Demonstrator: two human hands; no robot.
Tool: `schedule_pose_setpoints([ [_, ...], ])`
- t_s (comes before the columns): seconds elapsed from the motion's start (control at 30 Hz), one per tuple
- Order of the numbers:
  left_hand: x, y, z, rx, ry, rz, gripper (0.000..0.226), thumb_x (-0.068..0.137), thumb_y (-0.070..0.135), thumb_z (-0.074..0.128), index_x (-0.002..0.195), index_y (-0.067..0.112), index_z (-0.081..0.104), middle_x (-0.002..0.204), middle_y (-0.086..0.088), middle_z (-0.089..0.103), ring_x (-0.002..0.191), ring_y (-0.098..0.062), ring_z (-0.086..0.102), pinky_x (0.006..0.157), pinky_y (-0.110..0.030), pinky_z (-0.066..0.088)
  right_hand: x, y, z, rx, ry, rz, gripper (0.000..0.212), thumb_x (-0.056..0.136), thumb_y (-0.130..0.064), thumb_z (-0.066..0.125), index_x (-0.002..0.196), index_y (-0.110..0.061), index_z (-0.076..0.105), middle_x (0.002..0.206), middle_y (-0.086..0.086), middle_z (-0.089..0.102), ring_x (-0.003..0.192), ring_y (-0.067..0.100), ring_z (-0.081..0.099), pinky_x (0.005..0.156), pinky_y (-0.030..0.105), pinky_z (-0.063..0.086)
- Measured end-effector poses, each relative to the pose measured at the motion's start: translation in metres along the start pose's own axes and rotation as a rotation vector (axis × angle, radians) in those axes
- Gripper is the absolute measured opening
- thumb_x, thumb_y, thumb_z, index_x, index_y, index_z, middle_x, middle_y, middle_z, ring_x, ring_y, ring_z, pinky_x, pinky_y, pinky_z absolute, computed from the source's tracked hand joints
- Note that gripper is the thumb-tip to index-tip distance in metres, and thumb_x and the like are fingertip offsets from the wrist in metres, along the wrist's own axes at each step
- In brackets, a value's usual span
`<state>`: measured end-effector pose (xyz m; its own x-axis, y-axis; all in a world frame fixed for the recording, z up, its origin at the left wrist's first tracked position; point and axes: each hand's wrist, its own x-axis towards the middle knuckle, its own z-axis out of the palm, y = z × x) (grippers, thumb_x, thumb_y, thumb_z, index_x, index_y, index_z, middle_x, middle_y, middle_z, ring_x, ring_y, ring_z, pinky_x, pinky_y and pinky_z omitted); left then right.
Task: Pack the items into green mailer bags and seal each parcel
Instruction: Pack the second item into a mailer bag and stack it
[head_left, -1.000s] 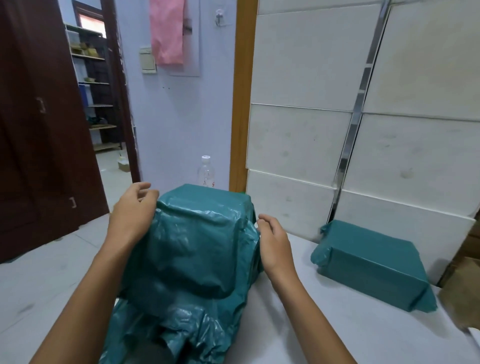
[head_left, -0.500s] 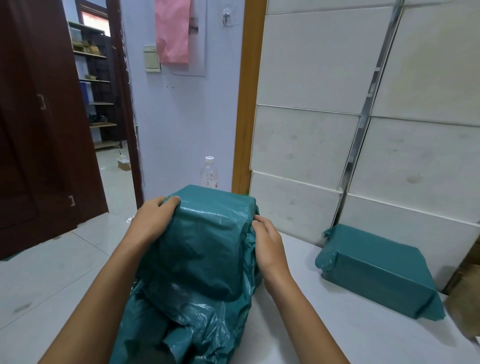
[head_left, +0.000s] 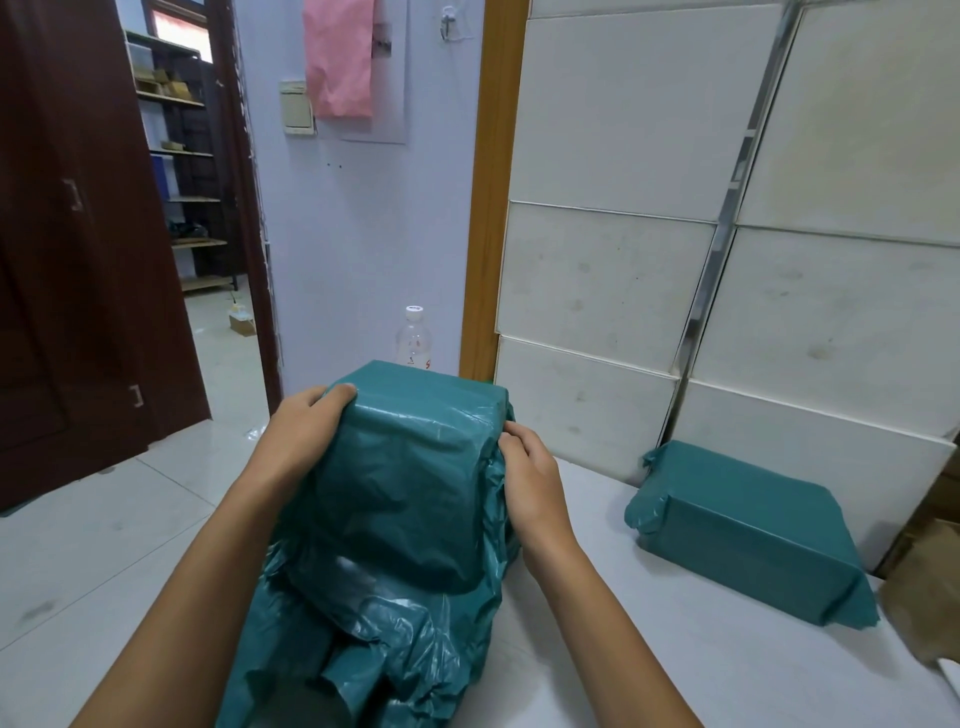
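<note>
Green mailer bag (head_left: 410, 483) sits on the white table (head_left: 675, 670), left of the sealed parcel (head_left: 753, 540). Our left hand (head_left: 306, 436) and right hand (head_left: 535, 483) each grip a side of it. We should pull the plastic snug over the box inside, then fold the loose end.

A pale lilac wall (head_left: 358, 234) carries a light switch (head_left: 297, 111) and, just right of it, a hanging pink sheet (head_left: 340, 57). Left of the wall, a dark wooden door (head_left: 78, 234) opens onto shelving (head_left: 187, 156). Right of it, an orange post (head_left: 493, 182) borders white panels (head_left: 623, 156). Glossy white floor tiles (head_left: 130, 519) lie below the door.
</note>
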<state>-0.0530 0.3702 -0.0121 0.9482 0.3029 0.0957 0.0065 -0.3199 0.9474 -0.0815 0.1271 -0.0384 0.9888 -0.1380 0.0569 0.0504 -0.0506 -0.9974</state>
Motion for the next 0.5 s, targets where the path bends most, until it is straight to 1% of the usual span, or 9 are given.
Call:
schedule_pose_setpoints([
  [0.07,0.000,0.000,0.000,-0.006,0.001,0.005,0.054,0.088,0.062,0.055,0.095,0.012,0.074,0.099,-0.015,0.077,0.102,-0.039,0.072,0.096,-0.057,0.056,0.001,0.000,-0.001,-0.001,0.005,0.000,0.028,0.110,-0.034,0.048,0.133,-0.034,0.063,0.119,-0.020,0.065,0.109,-0.001,0.060,0.082,0.021,0.048],
  [0.13,0.001,0.000,0.001,-0.013,-0.008,0.009,0.054,0.088,0.063,0.056,0.097,0.013,0.075,0.099,-0.013,0.078,0.102,-0.037,0.073,0.096,-0.057,0.056,0.001,0.000,-0.002,0.001,0.010,-0.001,0.028,0.109,-0.034,0.048,0.132,-0.034,0.064,0.120,-0.019,0.067,0.111,0.001,0.061,0.084,0.023,0.049],
  [0.23,-0.001,0.004,0.003,-0.016,-0.015,0.028,0.054,0.087,0.064,0.056,0.099,0.015,0.076,0.100,-0.011,0.078,0.102,-0.035,0.073,0.097,-0.057,0.056,0.000,0.000,-0.005,0.008,0.023,-0.001,0.026,0.109,-0.035,0.048,0.128,-0.037,0.066,0.121,-0.016,0.069,0.115,0.007,0.064,0.095,0.031,0.052],
  [0.33,-0.009,0.012,0.008,-0.017,-0.024,0.059,0.051,0.090,0.063,0.054,0.100,0.017,0.076,0.101,-0.008,0.077,0.100,-0.031,0.073,0.097,-0.056,0.055,-0.004,-0.001,-0.014,0.009,0.041,-0.005,0.030,0.107,-0.039,0.049,0.131,-0.035,0.067,0.125,-0.013,0.072,0.116,0.009,0.066,0.103,0.039,0.054],
  [0.4,-0.015,0.019,0.016,-0.019,-0.044,0.079,0.050,0.091,0.063,0.054,0.099,0.019,0.076,0.100,-0.006,0.078,0.099,-0.029,0.073,0.096,-0.055,0.056,-0.007,-0.003,-0.025,0.013,0.068,-0.017,0.033,0.104,-0.041,0.050,0.132,-0.036,0.067,0.125,-0.013,0.073,0.117,0.011,0.067,0.106,0.045,0.055],
  [0.47,-0.022,0.027,0.027,-0.029,-0.058,0.105,0.046,0.096,0.059,0.055,0.100,0.018,0.075,0.098,-0.005,0.078,0.095,-0.026,0.073,0.092,-0.048,0.057,-0.013,-0.007,-0.039,0.014,0.094,-0.034,0.033,0.105,-0.039,0.050,0.132,-0.035,0.068,0.124,-0.013,0.074,0.117,0.011,0.068,0.107,0.045,0.055],
  [0.5,-0.026,0.031,0.034,-0.024,-0.068,0.120,0.043,0.099,0.055,0.055,0.101,0.017,0.075,0.098,-0.005,0.077,0.092,-0.022,0.072,0.086,-0.042,0.056,-0.016,-0.009,-0.047,0.015,0.115,-0.042,0.032,0.106,-0.038,0.050,0.133,-0.034,0.068,0.124,-0.013,0.074,0.117,0.011,0.068,0.107,0.044,0.054],
])
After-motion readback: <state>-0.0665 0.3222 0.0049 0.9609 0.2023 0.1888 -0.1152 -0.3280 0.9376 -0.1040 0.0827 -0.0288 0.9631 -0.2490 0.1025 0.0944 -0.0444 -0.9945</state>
